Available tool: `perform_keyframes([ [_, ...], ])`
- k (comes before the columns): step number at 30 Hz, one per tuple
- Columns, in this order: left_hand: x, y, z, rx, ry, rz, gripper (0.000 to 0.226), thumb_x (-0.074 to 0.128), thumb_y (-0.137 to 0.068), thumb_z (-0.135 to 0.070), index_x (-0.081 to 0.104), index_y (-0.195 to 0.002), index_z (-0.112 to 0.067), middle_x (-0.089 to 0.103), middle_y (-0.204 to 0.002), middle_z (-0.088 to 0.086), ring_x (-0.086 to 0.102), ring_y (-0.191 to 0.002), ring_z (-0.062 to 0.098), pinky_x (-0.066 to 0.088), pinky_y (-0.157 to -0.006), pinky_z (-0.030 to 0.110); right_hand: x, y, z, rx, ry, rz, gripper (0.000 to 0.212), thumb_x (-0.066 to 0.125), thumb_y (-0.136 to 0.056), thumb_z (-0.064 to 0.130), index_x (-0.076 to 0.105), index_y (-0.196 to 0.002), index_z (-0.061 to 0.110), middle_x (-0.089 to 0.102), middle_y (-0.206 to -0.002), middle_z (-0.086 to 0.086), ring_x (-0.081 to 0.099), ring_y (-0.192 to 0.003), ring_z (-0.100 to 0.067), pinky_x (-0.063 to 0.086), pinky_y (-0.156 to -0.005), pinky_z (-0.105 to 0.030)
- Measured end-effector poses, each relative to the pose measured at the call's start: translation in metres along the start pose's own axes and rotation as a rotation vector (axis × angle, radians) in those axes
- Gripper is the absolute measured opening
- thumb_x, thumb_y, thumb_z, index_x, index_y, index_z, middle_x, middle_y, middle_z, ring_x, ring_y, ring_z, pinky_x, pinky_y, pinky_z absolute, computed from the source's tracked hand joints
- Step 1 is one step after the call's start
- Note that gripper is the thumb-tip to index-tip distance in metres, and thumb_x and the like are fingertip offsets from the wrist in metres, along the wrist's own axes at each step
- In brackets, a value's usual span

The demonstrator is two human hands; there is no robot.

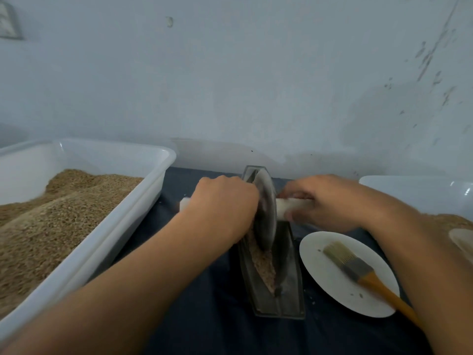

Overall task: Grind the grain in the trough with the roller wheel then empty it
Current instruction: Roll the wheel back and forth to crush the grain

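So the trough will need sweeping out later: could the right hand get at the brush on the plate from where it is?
Probably yes: the brush lies uncovered on the white plate just nearer than the right hand, which must first release the roller handle.

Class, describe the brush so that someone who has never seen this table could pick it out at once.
Find the long grey trough in the middle of the dark cloth. Right of it sits a round white plate, and the brush lies on it. It alone has an orange handle, a grey metal band and pale bristles.
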State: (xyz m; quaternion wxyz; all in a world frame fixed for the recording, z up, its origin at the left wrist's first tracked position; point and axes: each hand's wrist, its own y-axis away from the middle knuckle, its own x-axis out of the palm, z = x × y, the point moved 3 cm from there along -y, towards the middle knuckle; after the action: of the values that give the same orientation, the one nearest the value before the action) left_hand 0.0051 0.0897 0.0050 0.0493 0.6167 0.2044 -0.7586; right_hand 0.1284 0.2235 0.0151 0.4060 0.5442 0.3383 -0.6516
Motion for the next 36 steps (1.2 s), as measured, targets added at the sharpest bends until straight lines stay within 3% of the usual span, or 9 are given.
perform_keyframes([
  [2,0.013,-0.008,-0.001,-0.025,0.019,-0.023,0.013,0.051,-0.092,-0.017,0.05,-0.104,-0.02,0.047,-0.081,-0.003,0.048,-0.075,0.021,0.033,-0.072,0.04,0.008,-0.008,-0.009,0.002,0.015,-0.075,0.022,0.053,-0.093,0.048,0.057,-0.114,0.055,0.065,-0.1,0.021,0.062,-0.097,-0.012,0.047,-0.07,-0.029],
  [6,0.03,-0.019,0.006,-0.031,0.044,-0.175,0.025,0.048,-0.092,-0.018,0.048,-0.117,-0.023,0.06,-0.116,-0.004,0.056,-0.108,0.022,0.039,-0.091,0.04,0.019,-0.017,-0.017,-0.001,0.026,-0.244,0.036,0.049,-0.099,0.043,0.052,-0.134,0.049,0.069,-0.116,0.004,0.062,-0.106,-0.024,0.052,-0.083,-0.042],
  [10,0.028,-0.019,0.008,-0.051,0.064,-0.125,0.024,0.054,-0.09,-0.02,0.049,-0.113,-0.022,0.06,-0.107,-0.001,0.058,-0.095,0.023,0.036,-0.071,0.036,0.018,-0.02,-0.015,-0.009,-0.014,-0.269,0.034,0.057,-0.095,0.046,0.059,-0.129,0.045,0.069,-0.119,0.008,0.062,-0.109,-0.021,0.051,-0.088,-0.041],
  [13,0.013,-0.013,0.005,-0.024,0.015,-0.08,0.011,0.058,-0.089,-0.025,0.051,-0.096,-0.021,0.051,-0.079,-0.004,0.048,-0.069,0.018,0.037,-0.06,0.033,0.007,-0.013,-0.012,0.002,-0.082,-0.141,0.024,0.068,-0.083,0.051,0.063,-0.106,0.048,0.068,-0.108,0.02,0.064,-0.102,-0.01,0.052,-0.084,-0.035],
  [18,-0.018,0.008,-0.005,0.063,-0.07,-0.093,0.037,0.064,-0.079,-0.034,0.032,-0.065,-0.024,0.036,-0.065,-0.005,0.033,-0.053,0.012,0.025,-0.045,0.027,-0.003,0.002,0.004,-0.063,-0.109,0.04,0.04,0.087,-0.064,0.038,0.057,-0.09,0.045,0.065,-0.091,0.022,0.063,-0.083,-0.001,0.055,-0.075,-0.037],
  [24,-0.01,0.008,0.002,0.051,-0.014,-0.011,0.035,0.062,-0.085,-0.033,0.035,-0.065,-0.025,0.039,-0.065,-0.006,0.035,-0.054,0.011,0.036,-0.057,0.031,0.0,0.0,0.008,-0.087,-0.108,-0.007,0.034,0.084,-0.071,0.037,0.058,-0.092,0.042,0.066,-0.092,0.02,0.063,-0.086,-0.003,0.054,-0.078,-0.036],
  [28,0.009,-0.008,0.002,0.018,0.004,-0.042,0.004,0.054,-0.09,-0.024,0.053,-0.088,-0.021,0.046,-0.074,-0.003,0.046,-0.065,0.018,0.038,-0.06,0.034,0.01,-0.011,-0.013,-0.027,-0.073,-0.092,0.023,0.067,-0.086,0.049,0.059,-0.107,0.05,0.065,-0.111,0.02,0.061,-0.104,-0.011,0.049,-0.083,-0.033],
  [32,0.032,-0.022,0.002,0.037,-0.008,-0.193,0.034,0.05,-0.091,-0.021,0.046,-0.125,-0.018,0.061,-0.108,0.003,0.061,-0.093,0.025,0.041,-0.07,0.034,0.024,-0.02,-0.019,-0.025,-0.027,-0.266,0.034,0.049,-0.098,0.046,0.053,-0.132,0.045,0.066,-0.12,0.0,0.06,-0.108,-0.025,0.051,-0.088,-0.044],
  [36,0.034,-0.025,0.005,0.026,0.048,-0.18,0.034,0.05,-0.09,-0.022,0.045,-0.124,-0.018,0.061,-0.103,0.003,0.061,-0.088,0.026,0.041,-0.066,0.035,0.025,-0.024,-0.021,-0.019,-0.015,-0.287,0.035,0.051,-0.097,0.048,0.054,-0.132,0.044,0.066,-0.119,0.002,0.061,-0.107,-0.024,0.051,-0.088,-0.045],
])
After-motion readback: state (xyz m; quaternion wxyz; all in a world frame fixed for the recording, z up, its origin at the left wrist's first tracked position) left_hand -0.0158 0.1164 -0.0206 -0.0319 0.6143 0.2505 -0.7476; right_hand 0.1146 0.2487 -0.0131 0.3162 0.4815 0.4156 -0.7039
